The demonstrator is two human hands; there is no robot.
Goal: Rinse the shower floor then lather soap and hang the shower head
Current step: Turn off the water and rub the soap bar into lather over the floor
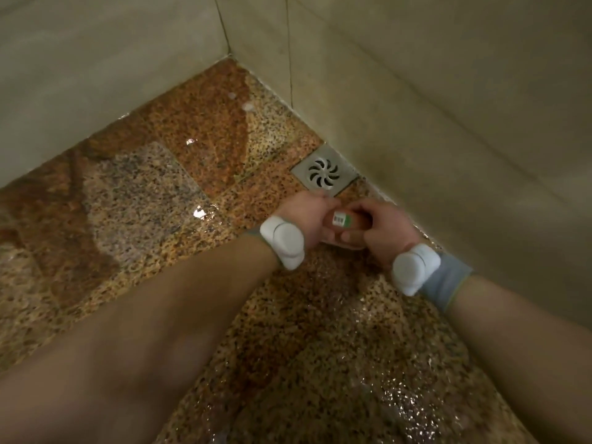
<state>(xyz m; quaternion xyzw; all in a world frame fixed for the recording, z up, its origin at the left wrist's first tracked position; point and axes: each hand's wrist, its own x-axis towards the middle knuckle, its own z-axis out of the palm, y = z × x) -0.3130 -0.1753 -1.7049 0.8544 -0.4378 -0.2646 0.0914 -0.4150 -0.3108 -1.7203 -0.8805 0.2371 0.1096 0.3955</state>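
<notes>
One square grey metal floor drain (324, 171) with a pinwheel-slotted grate is set into the wet, speckled orange-brown granite shower floor (160, 187), hard against the foot of the beige tiled wall (448, 107). A second beige wall (96, 59) is met in the corner beyond the drain. Glints of water are seen on the floor on the near and left sides of the drain.

Just on the near side of the drain, one small orange soap item with a green-and-white label (344, 221) is held between two hands. The left hand (307, 216) is curled around its left end, and the right hand (381, 227) is closed on its right end, thumb pressed along its near edge. Whether it is a bar or a bottle cannot be told. Two white wrist-worn devices are counted, one on the left wrist (283, 241) and one on the right wrist (413, 267); a grey band (445, 280) is seen behind the right one.
</notes>
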